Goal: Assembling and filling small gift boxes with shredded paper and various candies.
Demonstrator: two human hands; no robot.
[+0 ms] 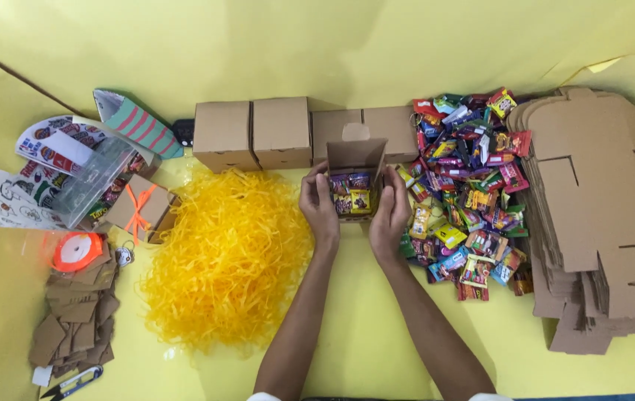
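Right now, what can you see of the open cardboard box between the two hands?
The small cardboard box is plain brown, its tabbed lid flap standing open at the far side. Colourful candy packets fill the inside. The left hand and right hand hold its two sides. It sits on the yellow surface, before a row of closed boxes.

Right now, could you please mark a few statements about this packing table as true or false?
1. Both hands hold the open box. True: the left hand and right hand cup its sides.
2. The box is empty. False: sweets lie inside it.
3. The yellow shred lies on the left hand's side. True.
4. The sweet pile lies left of the shred. False: it is on the right, beside the right hand.
5. The flat cartons are stacked at the far right. True.
6. The ribbon roll is blue. False: it is orange.
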